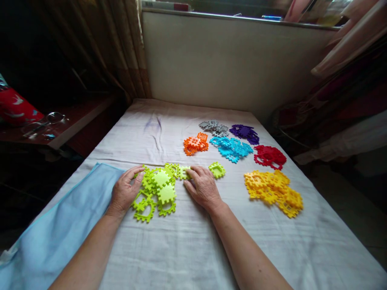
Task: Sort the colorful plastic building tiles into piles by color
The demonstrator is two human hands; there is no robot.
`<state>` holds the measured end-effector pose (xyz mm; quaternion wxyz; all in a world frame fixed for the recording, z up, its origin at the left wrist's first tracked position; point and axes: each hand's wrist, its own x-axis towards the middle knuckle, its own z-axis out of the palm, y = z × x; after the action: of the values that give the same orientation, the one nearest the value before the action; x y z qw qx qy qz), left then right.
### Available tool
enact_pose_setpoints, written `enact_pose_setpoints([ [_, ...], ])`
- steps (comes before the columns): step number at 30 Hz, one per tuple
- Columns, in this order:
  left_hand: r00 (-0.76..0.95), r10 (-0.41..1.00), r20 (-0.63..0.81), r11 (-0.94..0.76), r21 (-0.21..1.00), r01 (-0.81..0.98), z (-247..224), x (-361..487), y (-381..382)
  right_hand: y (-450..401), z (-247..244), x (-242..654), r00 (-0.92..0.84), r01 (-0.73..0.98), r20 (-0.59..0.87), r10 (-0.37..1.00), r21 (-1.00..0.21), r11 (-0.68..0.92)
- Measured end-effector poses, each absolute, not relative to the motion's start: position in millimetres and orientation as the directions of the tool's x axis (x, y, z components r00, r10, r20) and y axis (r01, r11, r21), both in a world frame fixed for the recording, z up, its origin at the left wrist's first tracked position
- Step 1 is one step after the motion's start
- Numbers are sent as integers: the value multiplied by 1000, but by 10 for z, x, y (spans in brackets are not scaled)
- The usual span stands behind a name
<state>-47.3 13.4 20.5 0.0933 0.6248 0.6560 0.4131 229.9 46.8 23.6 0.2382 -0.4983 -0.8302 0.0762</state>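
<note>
A loose pile of lime green interlocking plastic pieces lies on the cloth-covered table between my hands. My left hand rests against the pile's left edge, its fingers curved and apart from the thumb, with nothing held. My right hand is on the pile's right side, its fingertips on a green piece with square holes. Another green piece lies by itself just beyond my right hand.
Farther back are orange, grey, light blue and purple piles. Red and yellow piles lie at the right. A blue cloth covers the left side; glasses sit on a side table.
</note>
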Motion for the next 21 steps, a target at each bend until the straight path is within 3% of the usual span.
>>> enact_pose_setpoints([
  [13,40,914,405,-243,464,852,98,-461,121,447,140,2430,-180,826,515,838,-383,413],
  [21,106,906,410,-302,447,842,88,-388,89,516,136,2863,64,917,593,803,-352,187],
])
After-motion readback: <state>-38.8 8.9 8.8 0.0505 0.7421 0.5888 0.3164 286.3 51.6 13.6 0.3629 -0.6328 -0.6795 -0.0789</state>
